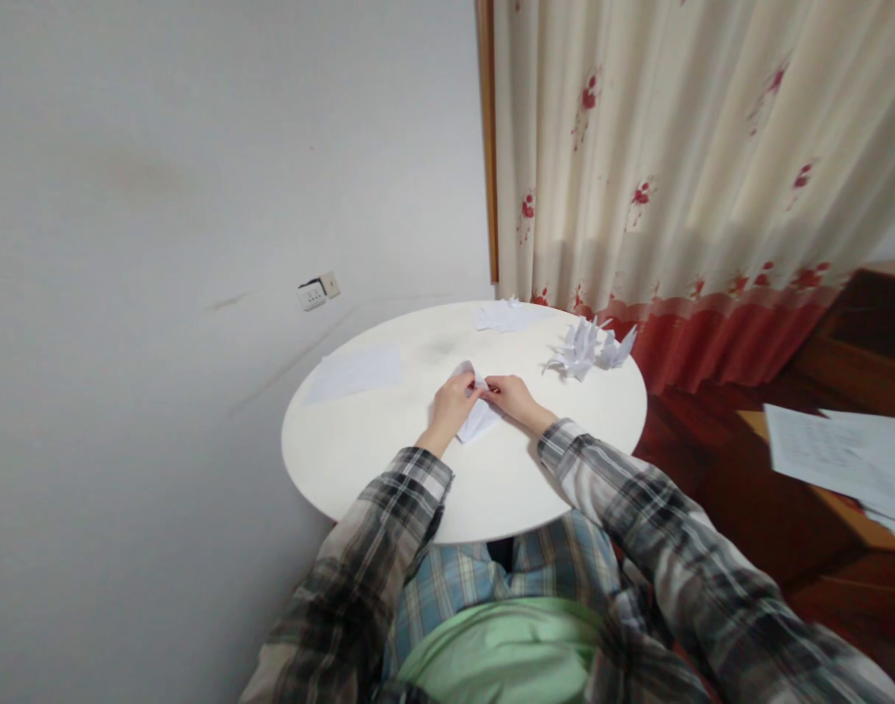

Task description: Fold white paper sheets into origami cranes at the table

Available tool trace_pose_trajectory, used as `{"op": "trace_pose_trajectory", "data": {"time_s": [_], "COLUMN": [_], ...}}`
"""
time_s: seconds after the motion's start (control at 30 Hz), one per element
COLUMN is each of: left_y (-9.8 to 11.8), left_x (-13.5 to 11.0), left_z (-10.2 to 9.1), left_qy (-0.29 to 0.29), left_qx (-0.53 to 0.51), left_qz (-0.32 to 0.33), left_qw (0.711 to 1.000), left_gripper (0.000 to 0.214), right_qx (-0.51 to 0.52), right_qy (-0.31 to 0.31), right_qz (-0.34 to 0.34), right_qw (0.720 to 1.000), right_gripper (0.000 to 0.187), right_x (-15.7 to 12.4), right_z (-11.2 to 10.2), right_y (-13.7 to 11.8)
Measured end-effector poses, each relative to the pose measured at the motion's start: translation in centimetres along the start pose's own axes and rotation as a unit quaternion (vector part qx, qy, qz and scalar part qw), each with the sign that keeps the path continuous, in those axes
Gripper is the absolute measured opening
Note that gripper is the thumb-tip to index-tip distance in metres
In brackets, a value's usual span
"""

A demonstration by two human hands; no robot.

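Note:
A partly folded sheet of white paper (479,420) lies near the middle of the round white table (388,469). My left hand (453,403) pinches it from the left, thumb and fingers closed at its upper part. From the right, my right hand (514,397) grips the same paper, its fingertips meeting those of the left. One end of the paper sticks up beyond the fingers, and another part spreads flat below them. The exact fold between the fingertips is hidden.
Folded paper cranes (580,350) cluster at the table's right rim. White paper sheets (355,374) lie at the left, and more paper pieces (507,315) at the back. A wall with a socket (312,295) stands left; a curtain (638,196) hangs behind. Printed papers (835,450) rest at far right.

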State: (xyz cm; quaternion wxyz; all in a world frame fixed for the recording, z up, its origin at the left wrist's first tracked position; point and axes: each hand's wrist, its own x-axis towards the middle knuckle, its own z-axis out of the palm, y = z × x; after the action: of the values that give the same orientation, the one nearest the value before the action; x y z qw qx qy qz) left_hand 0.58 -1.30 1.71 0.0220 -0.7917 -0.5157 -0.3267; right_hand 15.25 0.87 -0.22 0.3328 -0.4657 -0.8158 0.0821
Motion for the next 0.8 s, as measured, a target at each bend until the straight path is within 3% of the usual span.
{"op": "trace_pose_trajectory", "data": {"time_s": [0.8], "left_y": [-1.01], "left_x": [-0.09], "left_z": [0.76], "left_qy": [0.07], "left_qx": [-0.005], "left_qz": [0.04], "left_qw": [0.997], "left_gripper": [0.015], "right_qx": [0.022], "right_qy": [0.001], "right_qz": [0.008], "right_qw": [1.0], "right_gripper": [0.03], "right_x": [0.15], "right_z": [0.28], "right_y": [0.14]}}
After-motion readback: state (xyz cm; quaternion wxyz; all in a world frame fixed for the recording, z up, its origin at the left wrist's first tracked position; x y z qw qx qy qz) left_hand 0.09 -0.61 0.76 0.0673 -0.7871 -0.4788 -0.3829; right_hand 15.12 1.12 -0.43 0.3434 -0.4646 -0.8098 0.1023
